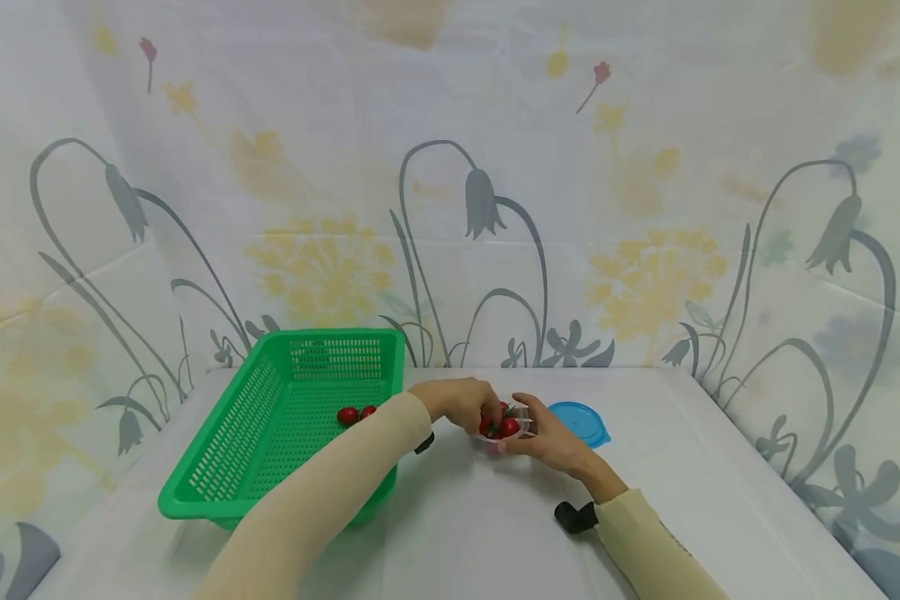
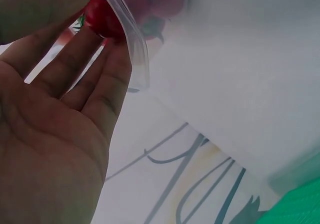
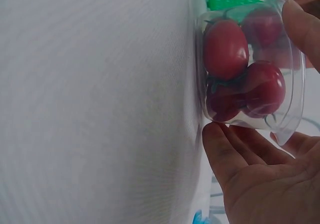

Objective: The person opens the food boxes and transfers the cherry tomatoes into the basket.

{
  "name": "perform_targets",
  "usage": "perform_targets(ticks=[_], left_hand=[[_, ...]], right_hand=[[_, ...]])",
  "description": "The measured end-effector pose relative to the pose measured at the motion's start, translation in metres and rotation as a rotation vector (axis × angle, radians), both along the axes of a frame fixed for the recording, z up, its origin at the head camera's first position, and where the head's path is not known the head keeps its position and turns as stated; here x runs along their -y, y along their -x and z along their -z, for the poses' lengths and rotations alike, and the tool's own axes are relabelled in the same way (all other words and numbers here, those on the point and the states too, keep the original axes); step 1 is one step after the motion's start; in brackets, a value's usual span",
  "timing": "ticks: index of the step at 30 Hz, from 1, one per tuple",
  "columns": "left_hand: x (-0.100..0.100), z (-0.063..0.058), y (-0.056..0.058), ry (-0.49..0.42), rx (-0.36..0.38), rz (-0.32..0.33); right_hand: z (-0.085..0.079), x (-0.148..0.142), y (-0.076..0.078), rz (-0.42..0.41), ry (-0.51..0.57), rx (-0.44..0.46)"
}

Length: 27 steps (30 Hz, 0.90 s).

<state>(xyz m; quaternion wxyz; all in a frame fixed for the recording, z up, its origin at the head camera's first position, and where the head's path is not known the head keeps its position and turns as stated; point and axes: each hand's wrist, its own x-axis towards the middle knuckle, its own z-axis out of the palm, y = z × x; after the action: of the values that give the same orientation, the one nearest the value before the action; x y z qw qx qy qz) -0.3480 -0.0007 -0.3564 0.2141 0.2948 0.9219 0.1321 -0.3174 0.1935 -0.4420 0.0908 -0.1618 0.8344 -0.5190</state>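
Note:
A clear plastic tub (image 3: 296, 101) of cherry tomatoes (image 3: 225, 49) stands on the white table. My right hand (image 1: 549, 435) holds the tub from its right side, thumb at the rim and fingers against the wall. From the left, my left hand (image 1: 461, 402) reaches over the rim into the tub. In the left wrist view its fingers and thumb close around a red cherry tomato (image 2: 102, 16) just inside the rim; the fingertips are partly hidden behind it. Green stems show on some of the tomatoes.
To the left stands a green slotted basket (image 1: 285, 500) with cherry tomatoes (image 1: 348, 416) inside, partly behind my left sleeve. A round blue lid (image 1: 579, 423) lies on the table just beyond my right hand. A flower-printed cloth (image 1: 450, 275) hangs behind the table.

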Motion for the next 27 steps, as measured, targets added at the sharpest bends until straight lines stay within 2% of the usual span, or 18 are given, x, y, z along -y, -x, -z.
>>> perform_targets(ticks=[7, 12, 16, 21, 27], left_hand=[[0.005, -0.003, -0.002, -0.01, -0.03, 0.017], [0.008, -0.004, -0.003, -0.047, -0.034, 0.003], [0.01, -0.009, -0.005, -0.116, -0.031, 0.015], [0.021, -0.022, -0.013, -0.228, -0.058, 0.048], [0.053, -0.049, -0.026, -0.333, -0.101, 0.05]], right_hand=[[-0.015, 0.009, -0.008, -0.005, -0.001, 0.018], [-0.005, 0.007, 0.001, -0.014, -0.004, 0.004], [-0.001, 0.004, 0.003, -0.021, 0.006, 0.008], [0.0, 0.002, 0.0, -0.005, -0.004, 0.01], [0.0, 0.002, -0.002, 0.014, -0.025, 0.005]])
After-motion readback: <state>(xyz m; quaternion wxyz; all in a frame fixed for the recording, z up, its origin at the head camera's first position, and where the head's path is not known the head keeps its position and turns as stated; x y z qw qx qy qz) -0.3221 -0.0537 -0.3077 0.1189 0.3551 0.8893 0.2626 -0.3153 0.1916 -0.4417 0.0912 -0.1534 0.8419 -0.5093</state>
